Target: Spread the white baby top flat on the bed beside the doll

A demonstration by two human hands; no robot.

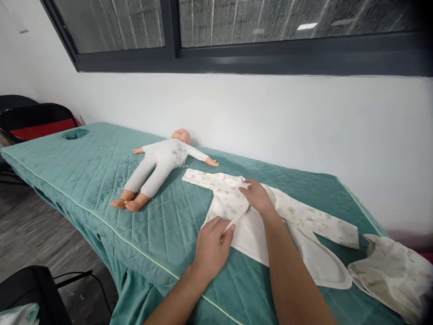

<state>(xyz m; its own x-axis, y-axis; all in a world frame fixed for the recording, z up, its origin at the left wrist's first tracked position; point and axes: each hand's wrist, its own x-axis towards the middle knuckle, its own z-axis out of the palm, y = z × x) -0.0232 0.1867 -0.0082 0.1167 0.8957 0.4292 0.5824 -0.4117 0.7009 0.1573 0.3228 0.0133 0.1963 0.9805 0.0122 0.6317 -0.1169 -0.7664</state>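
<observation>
A small white patterned baby shirt [228, 192] lies spread on the green quilted bed cover, its front partly opened and its sleeves stretched to both sides. My left hand [213, 246] pinches the edge of the front flap near the lower hem. Further up, my right hand [257, 195] has its fingers closed on the cloth near the neckline. A baby doll [165, 160] in a white body lies on its back beyond the shirt to the left, arms spread and apart from both hands.
Another patterned cloth [392, 271] lies crumpled at the right. The green bed [101, 189] runs along a white wall under a window. Black chairs [40, 117] stand at the far left, and a black seat [30, 293] is at the lower left.
</observation>
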